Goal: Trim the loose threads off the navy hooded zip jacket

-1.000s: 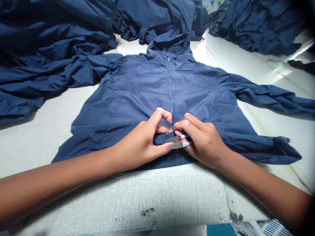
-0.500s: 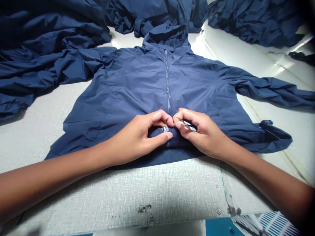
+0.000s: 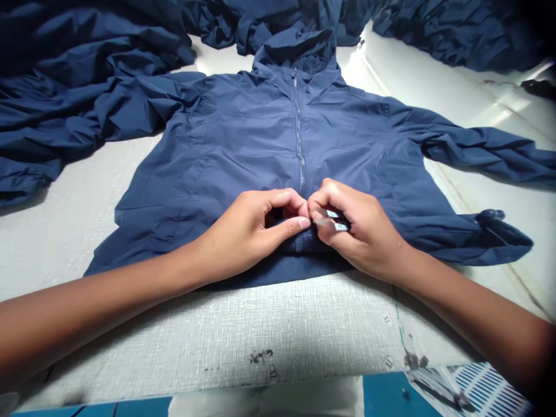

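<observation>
A navy hooded jacket [image 3: 243, 133] lies front up, its zipper [image 3: 299, 133] running down the middle from the hood. My left hand [image 3: 260, 226] is closed in a pinch at the zipper's lower part, thumb and fingertips together on the jacket. My right hand [image 3: 356, 220] touches its fingertips and is closed around a small metal tool, apparently thread snips [image 3: 334, 220], with pale blue labels on its two arms. The snips' tip is partly hidden by my fingers, and so is the bit of cloth or thread between my hands.
More navy garments are heaped at the far left [image 3: 87, 46] and far right [image 3: 460, 35]. The pale work table [image 3: 226, 336] has dark stains and small marks near its front edge. Below that edge, a white slatted object [image 3: 490, 388] shows at the right.
My right hand has turned slightly, so the snips' labels show more. My left thumb has closed toward its fingertips, and the zipper slider between them is now hidden. The view has shifted slightly.
</observation>
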`<state>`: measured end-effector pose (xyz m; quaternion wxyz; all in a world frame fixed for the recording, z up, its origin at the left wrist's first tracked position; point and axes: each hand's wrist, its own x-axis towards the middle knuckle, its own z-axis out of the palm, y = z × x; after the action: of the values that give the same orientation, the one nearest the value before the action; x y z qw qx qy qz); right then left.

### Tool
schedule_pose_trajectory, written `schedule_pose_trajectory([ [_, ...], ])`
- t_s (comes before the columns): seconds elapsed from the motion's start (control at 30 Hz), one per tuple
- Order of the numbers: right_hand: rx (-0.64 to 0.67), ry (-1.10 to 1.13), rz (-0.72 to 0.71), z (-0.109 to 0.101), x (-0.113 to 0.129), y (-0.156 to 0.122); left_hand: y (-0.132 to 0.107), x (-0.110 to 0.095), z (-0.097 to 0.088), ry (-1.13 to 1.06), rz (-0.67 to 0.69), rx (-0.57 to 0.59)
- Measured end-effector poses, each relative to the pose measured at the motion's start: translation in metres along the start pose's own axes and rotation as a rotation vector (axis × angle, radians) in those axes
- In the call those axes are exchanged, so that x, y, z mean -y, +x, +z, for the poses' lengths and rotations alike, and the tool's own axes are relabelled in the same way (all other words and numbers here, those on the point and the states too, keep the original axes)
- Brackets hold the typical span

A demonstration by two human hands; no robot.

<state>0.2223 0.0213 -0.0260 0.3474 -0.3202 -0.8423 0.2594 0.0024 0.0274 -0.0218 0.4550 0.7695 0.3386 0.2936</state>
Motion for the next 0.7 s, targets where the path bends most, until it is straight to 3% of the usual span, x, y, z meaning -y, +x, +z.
schedule_pose_trajectory([
  [0.37, 0.130, 0.245, 0.268, -0.026, -0.001, 0.002, 0.001, 0.002, -0.004, 0.050, -0.035, 0.055],
  [0.47, 0.164, 0.137, 0.231, -0.032, 0.001, 0.003, 0.000, 0.002, -0.004, 0.044, -0.034, 0.040],
  [0.7, 0.177, -0.251, -0.010, -0.037, 0.003, 0.002, 0.000, 0.001, -0.004, 0.034, -0.052, 0.006],
])
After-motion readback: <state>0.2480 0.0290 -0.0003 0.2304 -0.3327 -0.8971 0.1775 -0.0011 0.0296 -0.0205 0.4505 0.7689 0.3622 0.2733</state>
